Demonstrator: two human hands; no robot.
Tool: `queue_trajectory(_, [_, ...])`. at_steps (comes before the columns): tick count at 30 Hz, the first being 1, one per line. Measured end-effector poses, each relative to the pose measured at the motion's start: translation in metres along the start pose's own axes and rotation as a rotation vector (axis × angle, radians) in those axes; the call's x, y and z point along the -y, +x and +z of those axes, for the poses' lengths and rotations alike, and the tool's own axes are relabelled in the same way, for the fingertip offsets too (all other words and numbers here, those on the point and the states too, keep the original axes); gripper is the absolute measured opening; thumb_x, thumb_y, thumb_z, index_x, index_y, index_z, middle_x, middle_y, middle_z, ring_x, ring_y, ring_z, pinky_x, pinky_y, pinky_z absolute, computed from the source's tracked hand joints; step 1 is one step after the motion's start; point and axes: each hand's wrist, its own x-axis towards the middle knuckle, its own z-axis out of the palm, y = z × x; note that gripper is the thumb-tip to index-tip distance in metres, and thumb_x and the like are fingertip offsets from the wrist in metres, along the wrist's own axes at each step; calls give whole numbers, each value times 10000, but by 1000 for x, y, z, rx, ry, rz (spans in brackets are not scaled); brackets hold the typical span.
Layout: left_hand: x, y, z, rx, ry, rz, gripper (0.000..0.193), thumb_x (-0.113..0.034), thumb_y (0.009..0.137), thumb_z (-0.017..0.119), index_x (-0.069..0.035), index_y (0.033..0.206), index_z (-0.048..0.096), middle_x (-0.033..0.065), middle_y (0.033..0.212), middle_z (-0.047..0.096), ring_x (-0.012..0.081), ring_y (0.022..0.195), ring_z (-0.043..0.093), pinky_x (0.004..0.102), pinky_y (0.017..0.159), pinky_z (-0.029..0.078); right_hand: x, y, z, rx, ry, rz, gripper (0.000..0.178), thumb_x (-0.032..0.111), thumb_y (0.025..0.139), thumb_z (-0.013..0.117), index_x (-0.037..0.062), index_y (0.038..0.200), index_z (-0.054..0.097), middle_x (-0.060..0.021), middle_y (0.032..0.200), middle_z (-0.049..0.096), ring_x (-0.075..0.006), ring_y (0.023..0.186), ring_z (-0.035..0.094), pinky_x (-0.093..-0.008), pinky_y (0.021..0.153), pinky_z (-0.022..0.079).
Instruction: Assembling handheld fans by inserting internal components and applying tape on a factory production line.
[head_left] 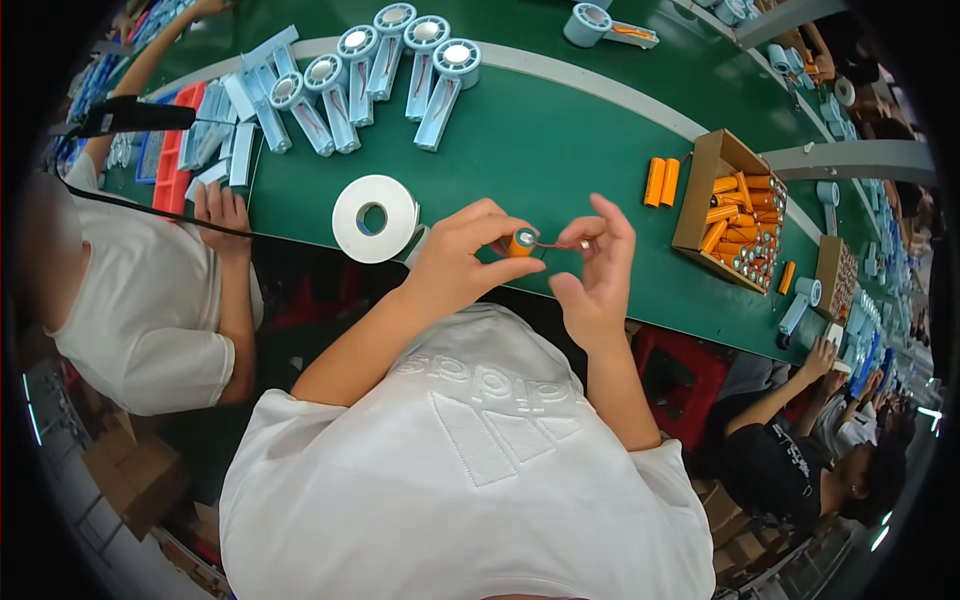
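My left hand point(455, 250) pinches an orange cylindrical battery point(520, 245) between thumb and fingers, above the near edge of the green table. One end of the battery faces up. From it a thin red wire point(556, 245) runs right, with a small pale plug at its tip, up against the curled fingers of my right hand point(600, 265). That hand's thumb stands apart from its fingers, and its index finger is raised. Left of my left hand, a roll of white tape point(350, 215) lies flat, its loose strip reaching toward my wrist.
Several light-blue handheld fan bodies point(357, 42) lie at the back left, by a red bin point(177, 150). Two orange batteries point(655, 182) sit beside a cardboard box point(703, 200) full of them. A co-worker's hand point(222, 215) rests on the table at left; other people work at right.
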Motion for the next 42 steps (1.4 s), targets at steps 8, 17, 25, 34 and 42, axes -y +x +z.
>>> queue_trajectory(8, [-2,-9,-7,-85,-140,-22,295,-113,826,921,-60,1098,820,12,928,644,135,758,545,251,685,452,35,20,0,274,305,510,668,-40,902,709,68,1539,536,-19,900,602,-117,672,521,-242,601,453])
queue_trajectory(17, [-11,-11,-14,-95,-189,-86,293,-116,812,932,-60,1081,828,9,919,635,131,768,544,250,683,455,27,8,9,462,-314,-15,619,-51,841,781,95,1431,662,-21,871,617,-112,623,486,-234,559,418])
queue_trajectory(25, [-13,-15,-16,-17,-195,-222,390,-33,774,912,-61,1150,810,36,979,661,147,853,608,258,704,506,5,-10,20,278,-328,-120,607,-41,809,853,96,1379,699,-15,915,686,-96,615,477,-221,530,390])
queue_trajectory(34, [-21,-35,-117,64,726,-116,470,-146,750,897,-142,1198,758,105,1504,554,359,1412,475,444,1189,415,-1,-9,-3,134,170,363,603,-84,870,805,89,1427,653,-71,1026,737,-84,687,528,-236,622,468])
queue_trajectory(42, [-1,-45,-129,112,777,-26,370,-108,693,881,-114,1024,717,124,1636,473,416,1578,339,525,1244,359,-4,20,17,177,453,611,615,-98,903,771,60,1472,599,-119,1045,740,-114,824,625,-239,789,537])
